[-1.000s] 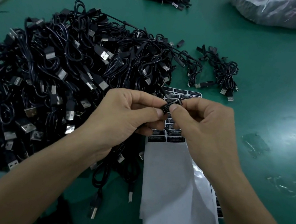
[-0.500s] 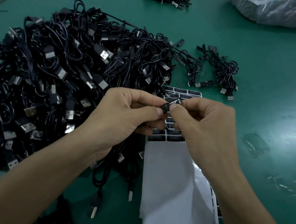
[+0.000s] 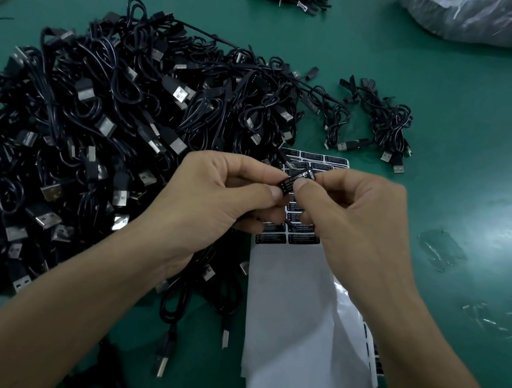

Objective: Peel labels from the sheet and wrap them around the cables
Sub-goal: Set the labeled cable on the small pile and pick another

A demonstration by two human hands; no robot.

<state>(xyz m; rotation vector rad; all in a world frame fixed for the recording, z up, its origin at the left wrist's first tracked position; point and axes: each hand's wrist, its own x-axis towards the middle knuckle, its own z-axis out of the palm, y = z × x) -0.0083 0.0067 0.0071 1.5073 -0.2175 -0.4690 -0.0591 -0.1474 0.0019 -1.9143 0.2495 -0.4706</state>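
Head cam: both grips up front, centre, over the green tabletop [image 3: 484, 168]. Left grip [image 3: 214, 197] is pinched thumb-to-finger at one end of a small black label [image 3: 296, 179]. Right grip [image 3: 356, 225] is clamped on the other end, thumb pressing its printed face. The label's held just above the label sheet [image 3: 302, 317], which lies flat w/ a few rows left at its far end and bare backing nearer the person. The cable under the label is mostly hidden by fingers, so can't tell how far round the wrap is. Big cable pile [image 3: 106, 138] sits left, overlapping the sheet's left edge; small bundle [image 3: 388, 124] lies beyond, to the right.

Handling, my read: the label's featherweight, floppy, sticky on one side. It'll prob. crease or stick to itself if slack, so hold the short ends and keep it taut. The cable's thin and limp; pinch close beside the label so it doesn't roll.
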